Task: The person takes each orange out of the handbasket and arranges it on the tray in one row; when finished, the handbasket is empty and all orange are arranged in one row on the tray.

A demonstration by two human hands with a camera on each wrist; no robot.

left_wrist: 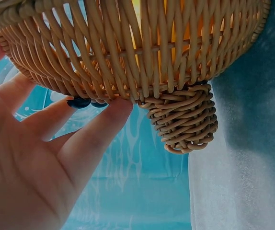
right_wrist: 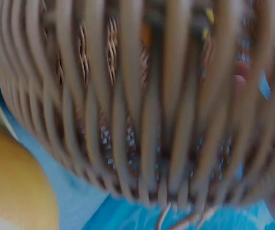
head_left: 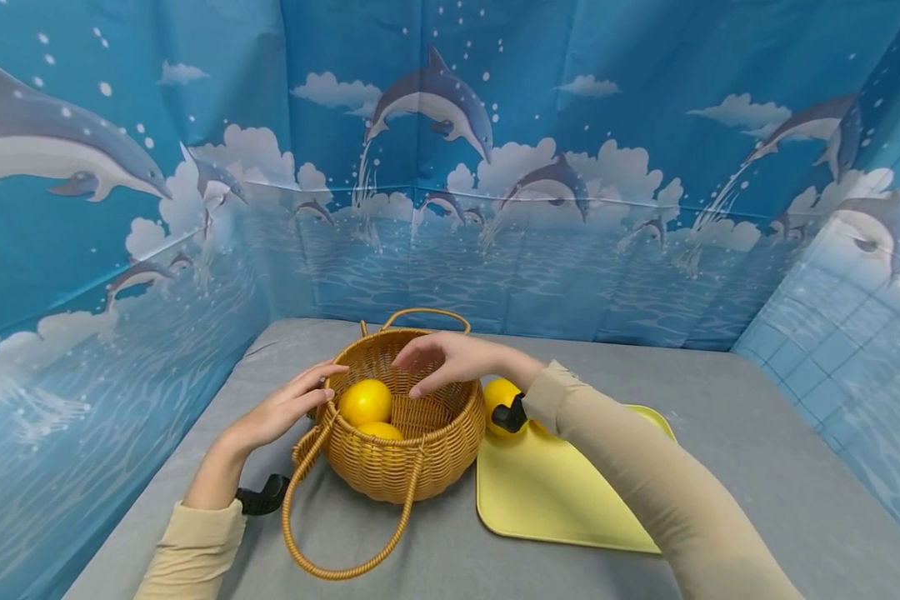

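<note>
left hand point(head_left: 281, 412) is resting against the left side of a round wicker basket point(head_left: 450, 458), fingers mostly stretched out and reaching the rim, so it's touching rather than gripping. right hand point(head_left: 457, 360) is hovering over the basket's opening, fingers loosely bent with the thumb apart, and it's holding nothing

so the basket is sitting upright on a gray tabletop point(head_left: 720, 433), with its front handle point(head_left: 337, 575) leaning out toward the wearer and its rear handle point(head_left: 427, 311) poking up behind the far rim. two yellow fruits are lying inside, toward the left: the rear fruit point(head_left: 365, 402) is showing almost whole, while the front fruit point(head_left: 379, 431) is partly hiding behind the near wall

third fruit point(head_left: 498, 396) is sitting just right of the basket, by the far left corner of a yellow tray point(head_left: 547, 508), and the black wrist mount point(head_left: 508, 415) on the right arm is covering a bit of it. right beige sleeve point(head_left: 630, 458) is crossing above the tray

left wrist cam is also catching a stubby woven piece point(left_wrist: 183, 120) sticking out of the basket, and a dolphin-print curtain point(head_left: 570, 267) is hanging behind everything
</note>
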